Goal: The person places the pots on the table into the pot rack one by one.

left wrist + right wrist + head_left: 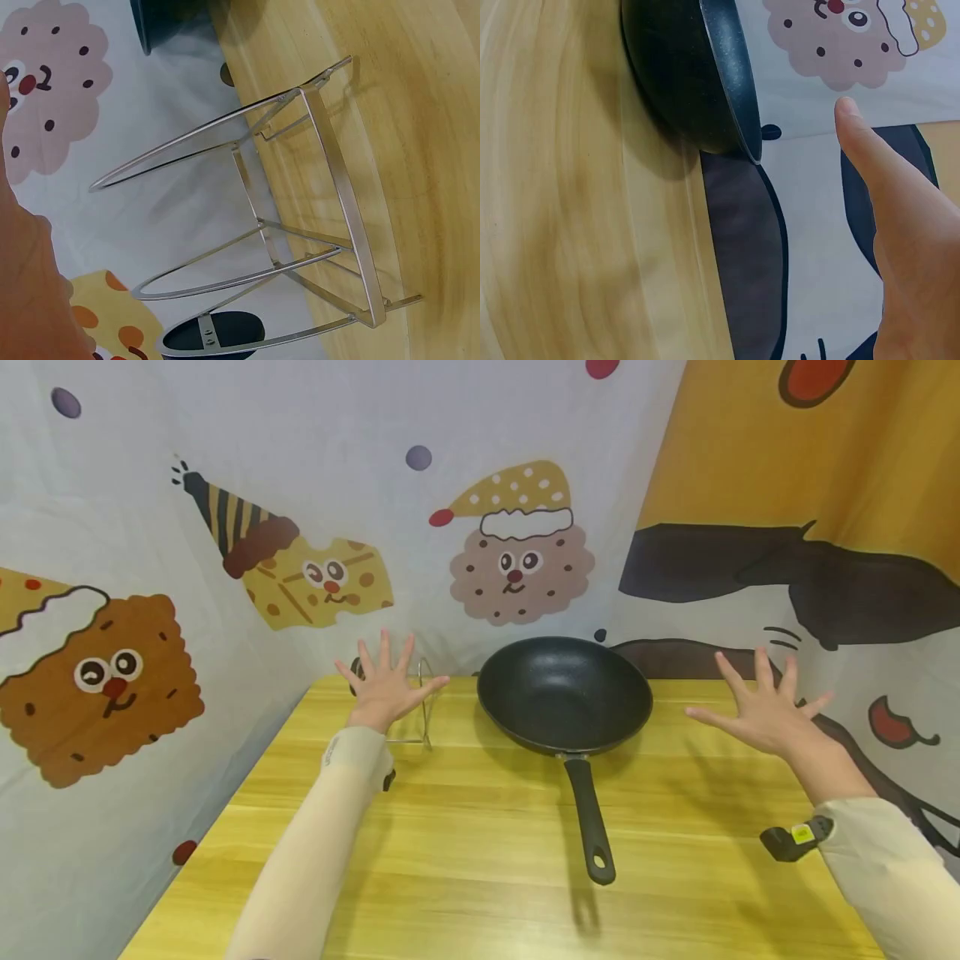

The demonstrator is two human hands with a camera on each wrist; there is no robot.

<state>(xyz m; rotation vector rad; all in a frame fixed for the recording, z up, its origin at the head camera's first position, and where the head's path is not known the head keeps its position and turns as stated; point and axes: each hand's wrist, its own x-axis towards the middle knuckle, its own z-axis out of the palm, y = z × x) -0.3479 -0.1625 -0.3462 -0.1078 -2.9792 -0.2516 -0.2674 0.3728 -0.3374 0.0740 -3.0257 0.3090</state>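
A black frying pan (566,693) sits toward the back of the wooden table, its handle pointing to the front. Left of it stands a metal wire rack (345,187), partly hidden in the head view behind my left hand (383,689). That hand is raised with its fingers spread and holds nothing. My right hand (768,710) is held up to the right of the pan, fingers also spread, apart from everything. In the right wrist view the pan's side (682,82) appears at the top, with my thumb (870,150) at the right.
The wooden table (465,877) runs back to a white cloth (300,435) printed with cartoon biscuits and cheese. A dark oval piece (232,334) shows at the rack's end. Both wrists carry small black cameras, such as the right one (783,842).
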